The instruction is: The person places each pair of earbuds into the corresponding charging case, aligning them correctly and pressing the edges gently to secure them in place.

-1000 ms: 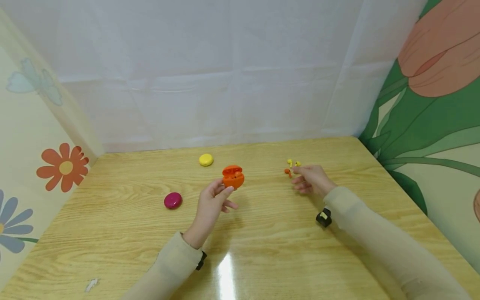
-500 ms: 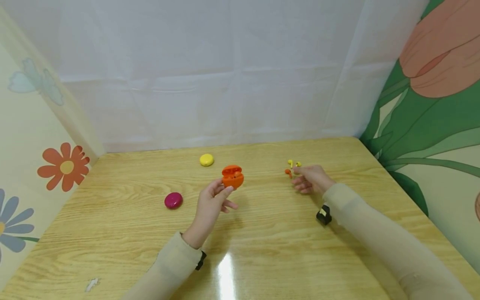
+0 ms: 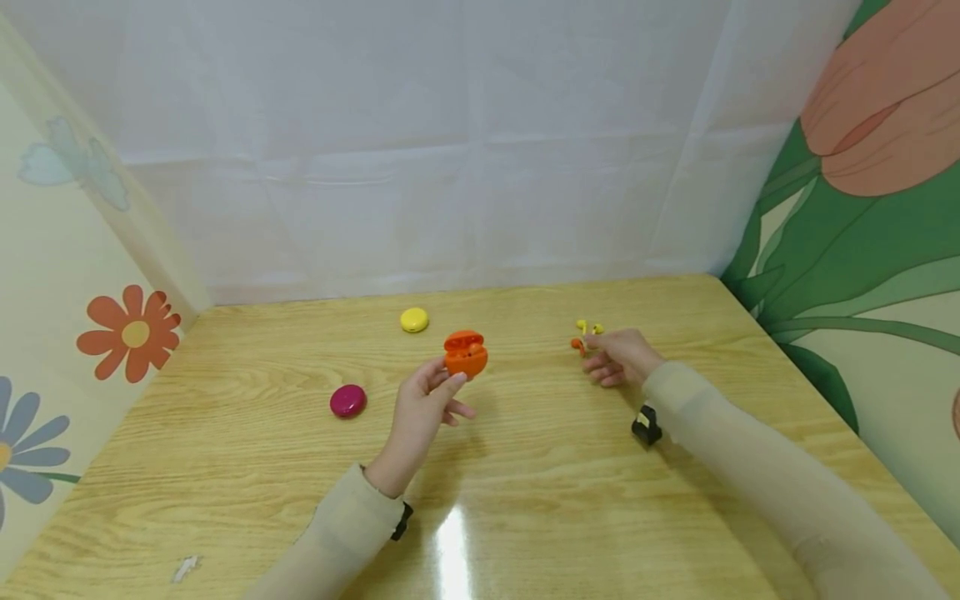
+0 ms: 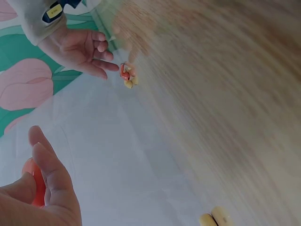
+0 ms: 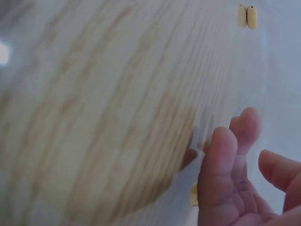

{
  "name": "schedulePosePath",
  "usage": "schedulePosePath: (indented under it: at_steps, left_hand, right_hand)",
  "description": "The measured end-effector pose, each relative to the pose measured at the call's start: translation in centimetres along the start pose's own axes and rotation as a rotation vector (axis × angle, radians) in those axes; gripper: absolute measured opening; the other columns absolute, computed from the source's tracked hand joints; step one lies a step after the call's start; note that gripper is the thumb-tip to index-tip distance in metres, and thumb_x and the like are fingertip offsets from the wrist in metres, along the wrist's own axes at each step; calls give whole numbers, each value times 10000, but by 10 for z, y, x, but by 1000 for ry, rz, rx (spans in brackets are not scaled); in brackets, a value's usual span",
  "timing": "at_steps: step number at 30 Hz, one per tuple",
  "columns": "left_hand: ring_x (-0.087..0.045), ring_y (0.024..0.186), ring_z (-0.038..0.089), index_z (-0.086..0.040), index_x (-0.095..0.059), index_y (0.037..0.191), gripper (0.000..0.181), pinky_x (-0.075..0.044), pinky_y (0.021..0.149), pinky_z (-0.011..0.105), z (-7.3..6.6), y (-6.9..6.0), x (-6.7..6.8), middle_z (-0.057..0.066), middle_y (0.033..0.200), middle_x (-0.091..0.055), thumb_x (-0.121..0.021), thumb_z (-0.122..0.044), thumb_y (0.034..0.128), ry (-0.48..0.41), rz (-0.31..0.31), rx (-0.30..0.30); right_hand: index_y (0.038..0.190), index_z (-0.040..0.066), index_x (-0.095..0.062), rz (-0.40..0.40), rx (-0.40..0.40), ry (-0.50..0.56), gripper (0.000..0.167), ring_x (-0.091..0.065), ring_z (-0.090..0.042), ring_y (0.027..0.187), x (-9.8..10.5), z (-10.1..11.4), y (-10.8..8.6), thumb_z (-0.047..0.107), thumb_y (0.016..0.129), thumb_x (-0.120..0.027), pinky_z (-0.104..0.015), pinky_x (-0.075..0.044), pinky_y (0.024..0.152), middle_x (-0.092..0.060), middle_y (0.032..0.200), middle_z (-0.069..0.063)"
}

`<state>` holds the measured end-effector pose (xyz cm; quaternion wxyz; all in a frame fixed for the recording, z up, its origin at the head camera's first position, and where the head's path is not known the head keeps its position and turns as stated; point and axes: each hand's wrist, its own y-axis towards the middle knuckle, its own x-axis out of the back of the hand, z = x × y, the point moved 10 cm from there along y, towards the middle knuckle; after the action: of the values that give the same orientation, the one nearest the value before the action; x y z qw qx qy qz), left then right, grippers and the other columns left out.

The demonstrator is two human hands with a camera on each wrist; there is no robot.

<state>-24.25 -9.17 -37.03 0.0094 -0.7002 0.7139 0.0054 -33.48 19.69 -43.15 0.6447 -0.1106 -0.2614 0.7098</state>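
My left hand [image 3: 420, 408] holds an orange earbud case [image 3: 466, 357] above the table, pinched between thumb and fingers. Its lid is up, and what looks like one orange earbud sits inside. In the left wrist view, the orange case [image 4: 33, 176] is mostly hidden behind the fingers. My right hand [image 3: 618, 354] is low over the table at the right, its fingertips at an orange earbud [image 3: 577, 343]. In the right wrist view, thumb and fingers of the right hand [image 5: 240, 183] are apart. Two yellow earbuds, one left [image 3: 582, 324] and one right [image 3: 597, 328], lie just behind.
A closed yellow case [image 3: 414, 320] lies toward the back of the wooden table [image 3: 525, 483]. A closed magenta case [image 3: 348, 401] is left of my left hand. A white cloth [image 3: 465, 167] hangs behind the table, and flower-patterned walls [image 3: 900, 275] flank it.
My right hand has shifted slightly left, bringing its fingertips closer to the orange earbud. The left hand and the orange case have hardly moved.
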Motion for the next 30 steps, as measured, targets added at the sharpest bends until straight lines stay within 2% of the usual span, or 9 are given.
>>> schedulePosePath:
  at_steps: [14,21,26,30]
  left_hand:
    - [-650,557,98,43,-535,1315,353,-467,492,191,-2,-1,-1,191,1124,-651,-568,-82,987,0,-5,8]
    - [-651,556,100,42,-532,1320,361,-470,492,193,-1,0,0,187,1127,-653,-573,-80,984,10,-9,15]
    - [-656,566,104,44,-527,1326,371,-472,499,194,-1,0,0,196,1138,-649,-575,-95,985,6,-2,7]
    - [-665,576,109,66,-512,1326,409,-480,504,190,-5,-2,-1,187,1118,-659,-593,-139,981,-7,15,-31]
  right_hand:
    - [1287,-75,-519,-11,16,-64,402,-615,-80,504,-1,2,12,212,1006,-536,-230,-518,477,-644,629,-11]
    - [1070,-51,-582,6,37,-81,241,-600,-73,484,-4,4,12,176,995,-554,-221,-500,463,-626,605,3]
    - [974,-11,-596,-11,40,-121,191,-585,-67,471,-4,6,13,180,980,-580,-231,-496,460,-616,590,8]
    - [860,28,-631,5,51,-155,180,-582,-76,468,-4,7,15,187,944,-615,-246,-494,459,-607,572,5]
